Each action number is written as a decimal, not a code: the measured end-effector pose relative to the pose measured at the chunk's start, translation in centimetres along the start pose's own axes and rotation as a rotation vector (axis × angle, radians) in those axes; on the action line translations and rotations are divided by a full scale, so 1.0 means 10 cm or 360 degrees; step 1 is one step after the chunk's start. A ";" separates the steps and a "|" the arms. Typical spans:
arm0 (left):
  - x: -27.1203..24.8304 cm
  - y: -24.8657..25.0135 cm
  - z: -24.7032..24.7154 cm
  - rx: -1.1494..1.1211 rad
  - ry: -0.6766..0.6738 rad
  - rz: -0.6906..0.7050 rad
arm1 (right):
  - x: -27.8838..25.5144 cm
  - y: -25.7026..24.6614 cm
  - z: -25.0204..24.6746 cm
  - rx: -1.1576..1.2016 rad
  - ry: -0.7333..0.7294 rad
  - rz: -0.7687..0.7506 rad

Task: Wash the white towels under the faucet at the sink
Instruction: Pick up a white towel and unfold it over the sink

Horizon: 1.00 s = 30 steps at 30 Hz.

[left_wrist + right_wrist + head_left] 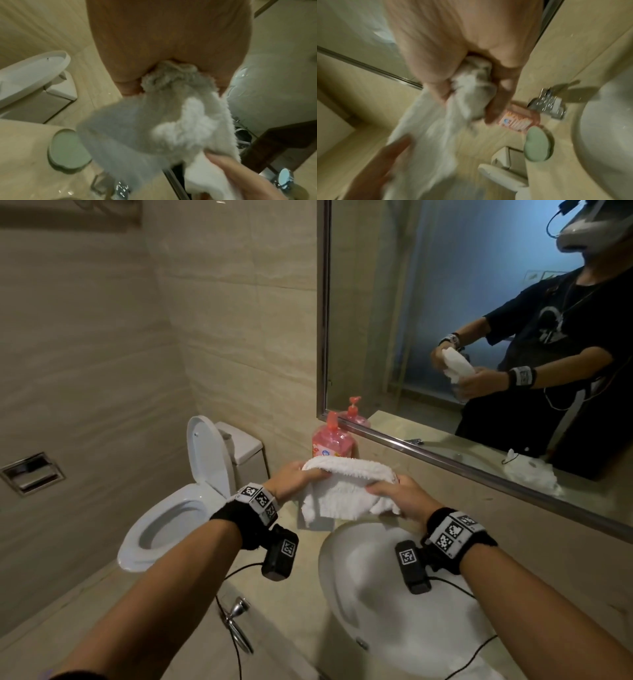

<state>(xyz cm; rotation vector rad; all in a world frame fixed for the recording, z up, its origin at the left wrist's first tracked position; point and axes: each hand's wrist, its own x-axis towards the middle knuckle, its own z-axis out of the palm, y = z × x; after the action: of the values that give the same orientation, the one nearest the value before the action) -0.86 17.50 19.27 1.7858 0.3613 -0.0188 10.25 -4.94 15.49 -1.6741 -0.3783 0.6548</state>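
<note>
A white towel (346, 487) is bunched and stretched between both hands, above the counter just beyond the far-left rim of the white sink (346, 583). My left hand (301, 474) grips its left end with the fingers curled over the top. My right hand (387, 491) grips the right end. In the left wrist view the towel (154, 128) hangs from my left hand's (133, 86) fist. The right wrist view shows the towel (428, 135) clenched in my right hand (488, 94), with the chrome faucet (546, 106) close by on the counter. The head view hides the faucet.
A pink soap bottle (332, 443) stands on the counter behind the towel, under the mirror (445, 320). A green soap dish (537, 146) lies near the faucet. The toilet (164, 525), lid raised, is to the left. The mirror reflects a second white towel (531, 474).
</note>
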 end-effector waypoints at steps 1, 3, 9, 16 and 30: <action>0.02 0.01 0.04 -0.0055 0.0088 -0.0013 | 0.00 -0.01 0.08 0.0147 0.0146 -0.0006; 0.06 0.05 0.16 -0.0100 0.0214 -0.0032 | 0.02 -0.04 0.26 0.0251 0.0512 -0.0056; 0.09 0.30 0.54 -0.0298 0.0183 0.0032 | -0.04 -0.22 0.81 -0.0079 0.0585 -0.0431; 0.10 0.38 0.65 -0.0157 0.0340 0.0019 | -0.01 -0.26 0.78 -0.0053 0.0769 -0.0273; 0.08 0.08 1.07 -0.0188 -0.0219 -0.0166 | 0.02 0.23 0.12 -0.0430 0.0599 -0.0163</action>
<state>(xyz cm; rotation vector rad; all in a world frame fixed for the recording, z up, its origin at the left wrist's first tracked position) 1.98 7.38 17.19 1.6372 0.3489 -0.1899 9.47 -4.39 13.04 -1.9740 -0.2873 0.2086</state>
